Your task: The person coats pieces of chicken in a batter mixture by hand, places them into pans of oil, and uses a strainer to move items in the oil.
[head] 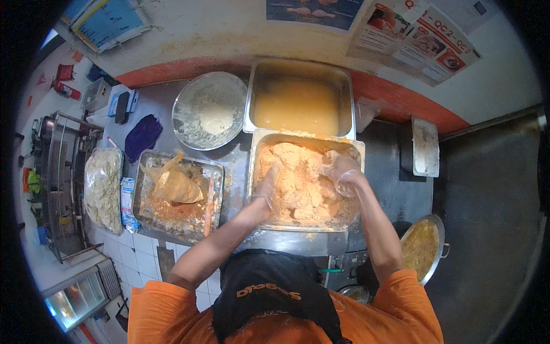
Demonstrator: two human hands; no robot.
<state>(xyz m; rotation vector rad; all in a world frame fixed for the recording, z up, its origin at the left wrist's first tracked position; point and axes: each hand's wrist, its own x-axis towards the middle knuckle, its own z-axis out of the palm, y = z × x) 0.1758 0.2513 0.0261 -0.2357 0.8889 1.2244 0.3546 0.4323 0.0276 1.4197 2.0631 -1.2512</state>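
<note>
A deep steel pan stands in front of me, filled with orange-tinted flour and coated pieces. My left hand, in a clear plastic glove, is in the pan at its left side, against the floury mass. At the right side, my gloved right hand is in the pan, touching the coating. The fingers of both hands are partly buried or blurred, so whether they grip a piece is unclear. Behind this pan, a second steel pan holds a cloudy orange-yellow liquid.
A batter-smeared round bowl stands back left. Left are a crumb-covered metal tray with a plastic bag, a purple cloth and a wrapped tray of pale food. At right are a narrow metal container and a wide pan of oil-like liquid.
</note>
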